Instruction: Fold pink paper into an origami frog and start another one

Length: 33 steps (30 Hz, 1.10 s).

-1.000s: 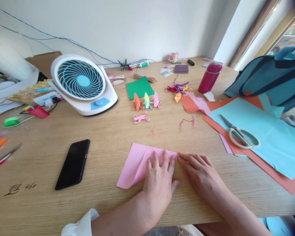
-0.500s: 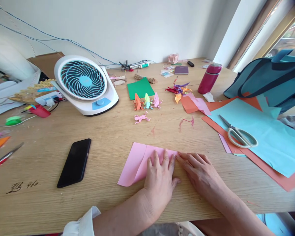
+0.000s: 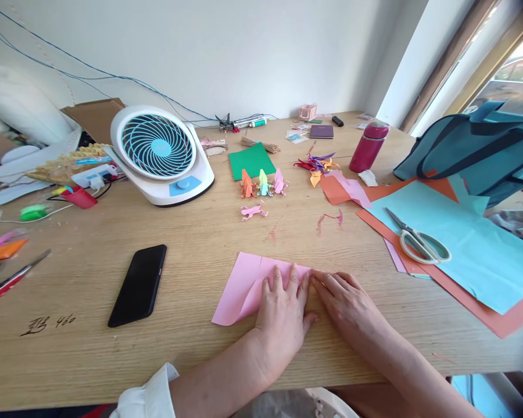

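Note:
A sheet of pink paper lies before me on the table, part of it folded over and its lower left edge lifting in a curve. My left hand lies flat on the folded part, fingers spread, pressing it down. At the paper's right end my right hand holds the corner, fingers close together and bent; the thumb is hidden. Beyond the paper lies a small pink folded-paper figure. Behind that stand an orange figure, a yellow-green one and another pink one.
A black phone lies on the left, with a white fan behind it. Scissors rest on blue paper at the right. Farther back are a red bottle, a teal bag and green paper.
The view has shifted slightly, so the things on the table sit a little differently in the picture. Both hands stay at the pink paper, with hardly any movement.

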Available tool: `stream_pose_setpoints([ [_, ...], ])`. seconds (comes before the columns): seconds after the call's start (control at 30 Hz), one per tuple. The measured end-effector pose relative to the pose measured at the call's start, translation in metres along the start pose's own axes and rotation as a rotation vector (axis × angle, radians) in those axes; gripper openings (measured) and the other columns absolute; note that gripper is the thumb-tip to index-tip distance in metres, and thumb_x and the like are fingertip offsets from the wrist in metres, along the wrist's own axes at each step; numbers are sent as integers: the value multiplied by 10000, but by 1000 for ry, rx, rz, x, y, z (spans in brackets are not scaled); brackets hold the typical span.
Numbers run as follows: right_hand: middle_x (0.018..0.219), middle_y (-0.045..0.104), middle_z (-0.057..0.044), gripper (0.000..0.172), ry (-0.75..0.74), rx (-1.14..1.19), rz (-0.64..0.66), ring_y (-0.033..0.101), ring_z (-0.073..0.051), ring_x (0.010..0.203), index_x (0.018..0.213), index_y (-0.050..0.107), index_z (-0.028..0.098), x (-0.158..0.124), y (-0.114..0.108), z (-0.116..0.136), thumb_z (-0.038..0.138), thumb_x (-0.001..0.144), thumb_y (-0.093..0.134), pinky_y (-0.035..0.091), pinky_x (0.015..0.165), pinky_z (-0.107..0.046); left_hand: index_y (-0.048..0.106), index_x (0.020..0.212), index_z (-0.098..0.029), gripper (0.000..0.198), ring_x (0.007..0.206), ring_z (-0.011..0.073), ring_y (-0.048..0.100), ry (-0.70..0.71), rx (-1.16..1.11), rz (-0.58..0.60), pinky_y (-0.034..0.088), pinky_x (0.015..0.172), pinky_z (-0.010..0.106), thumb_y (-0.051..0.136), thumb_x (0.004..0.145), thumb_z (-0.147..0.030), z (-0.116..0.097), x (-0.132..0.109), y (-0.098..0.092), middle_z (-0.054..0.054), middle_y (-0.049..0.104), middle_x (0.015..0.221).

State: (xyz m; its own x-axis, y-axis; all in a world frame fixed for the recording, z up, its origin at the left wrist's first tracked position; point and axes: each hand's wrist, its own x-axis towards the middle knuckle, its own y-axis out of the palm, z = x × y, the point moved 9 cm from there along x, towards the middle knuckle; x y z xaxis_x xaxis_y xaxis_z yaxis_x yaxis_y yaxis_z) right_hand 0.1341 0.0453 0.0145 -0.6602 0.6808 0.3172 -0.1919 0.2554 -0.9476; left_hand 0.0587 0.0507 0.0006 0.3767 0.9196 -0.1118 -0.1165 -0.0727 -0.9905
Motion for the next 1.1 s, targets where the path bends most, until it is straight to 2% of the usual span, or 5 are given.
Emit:
stream_pose_setpoints([
  [0.23, 1090, 676, -128, 350, 49, -31, -13, 623, -223, 916, 1181, 615, 113, 8, -3, 0, 73, 836, 570, 469, 800, -347, 375, 1504, -155, 763, 1412, 414, 325, -2, 15, 15, 430, 1057, 540, 517, 904, -604, 2, -1, 3, 116, 348, 1573],
  [0.5, 980, 636, -82, 405, 197, -47, 172, 583, -221, 837, 1114, 628, 155, 17, 15, -5, 83, 716, 643, 446, 704, -350, 417, 1456, -157, 780, 1381, 392, 409, -19, -67, -30, 441, 1047, 509, 599, 848, -610, 12, -1, 0, 248, 428, 1485],
  [0.8, 971, 643, -89, 451, 204, -84, 90, 579, -223, 845, 1201, 603, 123, 15, 11, 1, 81, 752, 619, 460, 713, -344, 471, 1382, -81, 703, 1377, 415, 410, 20, -147, -2, 430, 1062, 526, 559, 889, -574, 22, -3, -1, 299, 434, 1454],
  [0.97, 1018, 652, -95, 506, 200, -72, 60, 585, -226, 883, 1255, 561, 116, 13, 12, 2, 23, 757, 565, 462, 737, -353, 609, 1151, -125, 264, 1237, 285, 563, 134, -204, -53, 481, 1010, 416, 418, 998, -223, 32, 2, -13, 167, 614, 1288],
  [1.1, 1014, 649, -93, 510, 227, -37, 100, 584, -218, 872, 1238, 576, 128, 13, 14, -1, -6, 747, 543, 450, 723, -339, 638, 1017, -124, 262, 1041, 238, 642, 147, -255, -17, 508, 917, 356, 424, 913, -15, 45, 12, -16, 109, 692, 1069],
])
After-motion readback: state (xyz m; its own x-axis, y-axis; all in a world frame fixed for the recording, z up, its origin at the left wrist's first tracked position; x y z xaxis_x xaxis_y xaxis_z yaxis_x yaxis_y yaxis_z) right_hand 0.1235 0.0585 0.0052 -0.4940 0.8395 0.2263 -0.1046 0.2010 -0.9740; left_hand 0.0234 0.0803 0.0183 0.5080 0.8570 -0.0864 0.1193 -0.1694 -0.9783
